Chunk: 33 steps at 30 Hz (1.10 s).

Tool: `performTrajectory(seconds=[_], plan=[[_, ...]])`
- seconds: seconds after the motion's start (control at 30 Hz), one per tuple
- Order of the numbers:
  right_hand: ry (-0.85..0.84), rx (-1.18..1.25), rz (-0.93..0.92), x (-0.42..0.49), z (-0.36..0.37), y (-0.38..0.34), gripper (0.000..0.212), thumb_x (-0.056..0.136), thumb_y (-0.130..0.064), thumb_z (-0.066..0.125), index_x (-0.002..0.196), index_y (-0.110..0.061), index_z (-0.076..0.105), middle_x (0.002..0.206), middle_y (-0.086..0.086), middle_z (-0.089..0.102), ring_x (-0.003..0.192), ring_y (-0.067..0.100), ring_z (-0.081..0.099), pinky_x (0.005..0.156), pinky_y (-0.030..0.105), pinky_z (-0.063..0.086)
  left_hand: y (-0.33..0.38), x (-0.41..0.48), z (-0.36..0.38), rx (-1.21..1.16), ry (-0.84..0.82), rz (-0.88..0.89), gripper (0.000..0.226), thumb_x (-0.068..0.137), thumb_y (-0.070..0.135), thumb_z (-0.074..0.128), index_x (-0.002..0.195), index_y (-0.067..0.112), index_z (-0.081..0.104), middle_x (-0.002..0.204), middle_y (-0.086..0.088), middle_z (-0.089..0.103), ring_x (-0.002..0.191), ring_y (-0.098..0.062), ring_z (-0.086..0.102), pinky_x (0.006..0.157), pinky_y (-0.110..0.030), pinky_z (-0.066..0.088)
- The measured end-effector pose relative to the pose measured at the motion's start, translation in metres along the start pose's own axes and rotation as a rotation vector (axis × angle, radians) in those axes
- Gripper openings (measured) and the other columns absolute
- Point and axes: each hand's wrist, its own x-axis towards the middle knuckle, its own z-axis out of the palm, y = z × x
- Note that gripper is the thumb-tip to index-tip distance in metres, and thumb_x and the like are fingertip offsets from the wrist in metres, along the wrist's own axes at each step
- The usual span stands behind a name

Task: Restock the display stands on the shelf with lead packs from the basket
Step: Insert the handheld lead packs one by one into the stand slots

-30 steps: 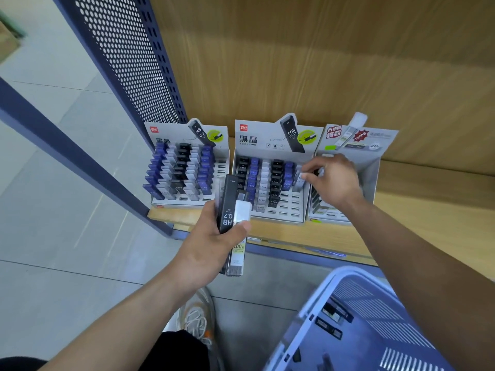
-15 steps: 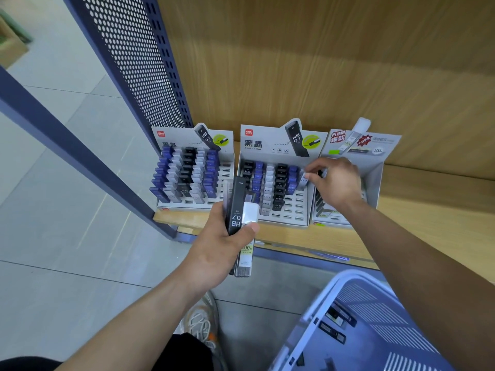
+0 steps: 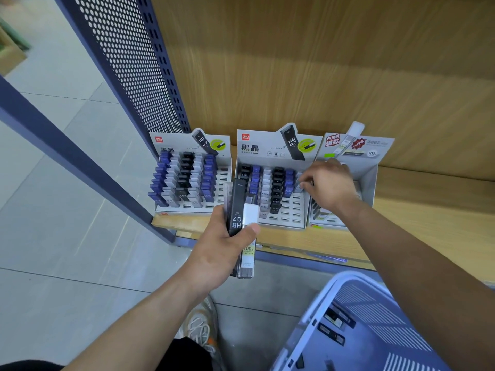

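Moved: the right hand (image 3: 332, 187) has eased its fingertips a little left and nearer, off the seam by the right stand (image 3: 371, 172) and onto the rightmost column of the middle stand (image 3: 290, 212). The left hand (image 3: 218, 250) has hardly shifted.
Shelf (image 3: 428, 210): pale wood with a wood back wall. The three card stands sit side by side at its left end.
Side panel (image 3: 128, 62): blue perforated metal, rising at the far left of the shelf.
Basket (image 3: 388, 330): blue and white with slotted walls, near right and below the shelf edge. A few dark lead packs (image 3: 338, 317) lie inside.
Left stand (image 3: 174, 143): columns of blue, grey and black packs, with bare slots along its right side.
Middle stand: five columns partly filled, with empty slots in the near rows and on the right.
Right stand: mostly hidden behind the right hand and wrist.
Left hand: fingers and thumb wrapped round a bundle of lead packs (image 3: 238, 207), held upright in front of the shelf edge, its top overlapping the near left corner of the middle stand.
Right hand: fingers curled, tips pinching a pale pack (image 3: 298, 184) at the middle stand's rightmost column.
Bundle: a black pack marked HB 0.7 beside a clear pack with a white cap (image 3: 251, 214).
Shoe (image 3: 195, 325): white, on the tiled floor below the left wrist.
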Motion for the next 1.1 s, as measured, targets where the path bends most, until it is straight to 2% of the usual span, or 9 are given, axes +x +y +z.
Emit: performTrajectory(seconds=[0.1,0.17,0.27,0.33,0.6,0.73,0.8,0.93,1.1], plan=[[0.002,0.049,0.000,-0.008,-0.011,-0.004,0.017,0.092,-0.026,0.064,0.103,-0.030,0.076,0.109,0.001,0.065,0.110,0.029,0.052,0.092,0.043,0.044,0.002,0.000,0.004,-0.045,-0.019,-0.028,0.020,0.098,0.028,0.064,0.115,0.025,0.054,0.092,0.009,0.065,0.072,0.004,0.063,0.064,-0.024,0.056],[0.120,0.315,0.036,-0.025,-0.029,-0.014,0.019,0.091,-0.024,0.068,0.108,-0.026,0.075,0.103,-0.001,0.066,0.096,0.019,0.058,0.086,0.038,0.049,0.003,0.001,0.008,-0.081,-0.038,-0.046,0.019,0.098,0.026,0.064,0.115,0.023,0.056,0.095,0.006,0.066,0.072,0.005,0.064,0.057,-0.015,0.052],[0.057,0.971,0.110,-0.069,-0.066,-0.046,0.013,0.094,-0.015,0.066,0.098,-0.024,0.074,0.086,-0.011,0.071,0.074,0.003,0.059,0.072,0.017,0.048,0.007,0.002,0.015,-0.117,-0.042,-0.062,0.021,0.098,0.025,0.065,0.117,0.023,0.057,0.101,0.003,0.069,0.085,-0.005,0.067,0.067,-0.022,0.056],[-0.132,1.216,0.131,-0.095,-0.081,-0.065,0.015,0.096,-0.013,0.062,0.102,-0.021,0.072,0.082,-0.004,0.071,0.070,0.009,0.062,0.069,0.021,0.051,0.010,0.003,0.021,-0.147,-0.058,-0.072,0.023,0.097,0.025,0.066,0.118,0.022,0.056,0.104,-0.001,0.070,0.093,-0.013,0.067,0.075,-0.032,0.059],[-0.227,1.393,0.173,-0.116,-0.093,-0.071,0.012,0.090,-0.008,0.070,0.100,-0.008,0.063,0.070,0.008,0.064,0.060,0.019,0.060,0.066,0.033,0.056,0.017,-0.007,0.044,-0.153,-0.185,0.018,0.037,0.085,0.036,0.068,0.117,0.021,0.056,0.092,0.014,0.075,0.094,-0.004,0.069,0.091,-0.034,0.053],[-0.187,1.439,0.197,-0.121,-0.092,-0.058,0.014,0.091,-0.003,0.068,0.102,-0.008,0.061,0.068,0.003,0.061,0.058,0.017,0.057,0.064,0.030,0.054,0.018,-0.008,0.054,-0.171,-0.200,0.008,0.049,0.076,0.047,0.065,0.120,0.024,0.057,0.104,0.010,0.076,0.108,-0.012,0.069,0.101,-0.041,0.051],[-0.165,1.467,0.213,-0.123,-0.089,-0.048,0.014,0.093,-0.005,0.066,0.106,-0.010,0.063,0.073,0.005,0.061,0.063,0.019,0.057,0.069,0.033,0.054,0.019,-0.007,0.059,-0.190,-0.211,-0.018,0.043,0.082,0.043,0.064,0.119,0.024,0.058,0.107,0.004,0.077,0.107,-0.019,0.071,0.095,-0.044,0.056],[-0.116,1.492,0.239,-0.131,-0.084,-0.019,0.014,0.097,-0.007,0.060,0.104,-0.015,0.069,0.088,0.015,0.061,0.074,0.024,0.055,0.071,0.031,0.052,0.021,0.000,0.066,-0.157,-0.194,-0.037,0.018,0.099,0.025,0.062,0.115,0.019,0.056,0.087,0.000,0.072,0.069,-0.017,0.068,0.059,-0.034,0.054],[0.056,1.382,0.371,-0.143,-0.086,0.037,0.008,0.097,-0.002,0.059,0.094,-0.009,0.062,0.084,0.014,0.059,0.065,0.019,0.062,0.069,0.036,0.055,0.007,0.010,0.070,-0.067,-0.183,-0.073,0.020,0.099,0.023,0.064,0.115,0.017,0.052,0.073,0.000,0.063,0.064,-0.023,0.059,0.060,-0.037,0.049]])
